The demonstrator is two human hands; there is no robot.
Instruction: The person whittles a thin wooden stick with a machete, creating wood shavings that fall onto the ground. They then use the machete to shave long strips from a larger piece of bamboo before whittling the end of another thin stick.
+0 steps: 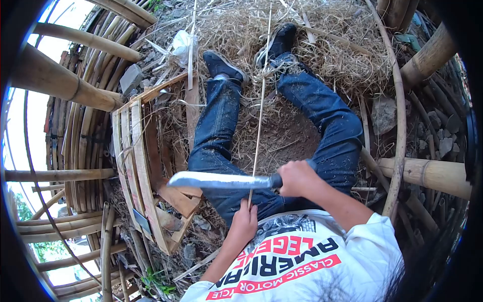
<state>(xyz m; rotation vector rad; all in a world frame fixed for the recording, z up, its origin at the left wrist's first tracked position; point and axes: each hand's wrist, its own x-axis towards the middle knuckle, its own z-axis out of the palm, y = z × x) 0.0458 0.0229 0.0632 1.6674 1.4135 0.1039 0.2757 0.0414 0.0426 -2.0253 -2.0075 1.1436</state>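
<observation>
The straw (332,45) spreads widest over the ground (294,133), and my legs (219,118) stretch out across it, with the slatted wooden frame (138,151) lying beside the left one. The long pale strip (261,105) comes next: it lies between my legs, its near end at my lap and its far end running out past the top of the view. Across it, just ahead of my lap, sits the machete (216,179), the blade passing over the strip close to the pinched end; I can't tell whether steel and strip touch.

My right hand (297,178) has its fingers wrapped round the machete's handle (275,181). My left hand (244,221) is smaller in view, its fingers pinching the strip just on the body side of the blade.

To work this well, I'd draw the strip taut and straight, hold the blade at a low, even angle with light pressure, and direct the stroke away from the left fingers and thighs. Those fingers sit very near the blade, so I'd set them further back first.

The strip's long axis runs nearly straight out from my body, leaning slightly right at the far end. The machete's runs crosswise, roughly square to it, tip to my left
</observation>
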